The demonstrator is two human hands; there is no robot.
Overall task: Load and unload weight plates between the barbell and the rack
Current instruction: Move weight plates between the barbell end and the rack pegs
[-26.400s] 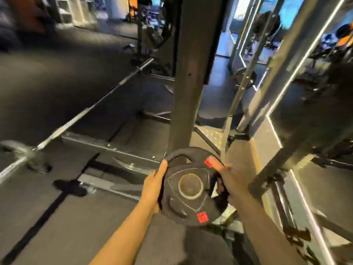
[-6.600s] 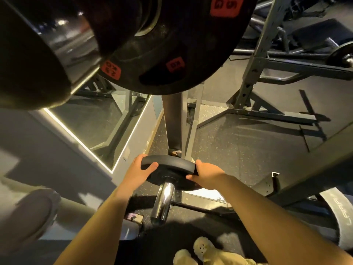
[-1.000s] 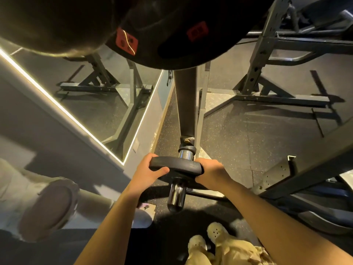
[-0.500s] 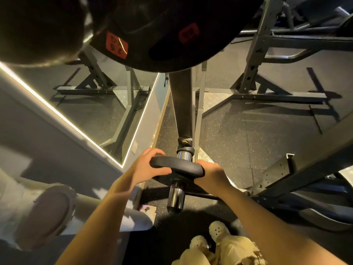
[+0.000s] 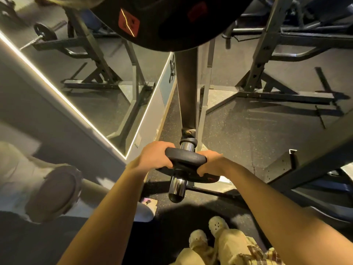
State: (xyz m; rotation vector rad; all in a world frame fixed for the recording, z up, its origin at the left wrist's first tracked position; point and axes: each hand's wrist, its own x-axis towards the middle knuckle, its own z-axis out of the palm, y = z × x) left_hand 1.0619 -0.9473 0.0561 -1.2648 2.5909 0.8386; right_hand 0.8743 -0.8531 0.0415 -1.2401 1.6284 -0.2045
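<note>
A small black weight plate sits threaded on a chrome storage peg low on the dark rack upright. My left hand grips the plate's left rim and my right hand grips its right rim. The peg's free end sticks out toward me below the plate. A black collar rings the peg behind the plate. Larger black plates with red labels hang higher on the rack, close to the camera.
A wall mirror with a lit edge runs along the left. Grey squat-rack frames stand on the rubber floor at right. A slanted steel beam crosses at right. My feet in pale clogs are below the peg.
The plate has stayed on the peg with both hands on its rim. My left hand has closed more firmly over the left rim. The camera has shifted slightly.
</note>
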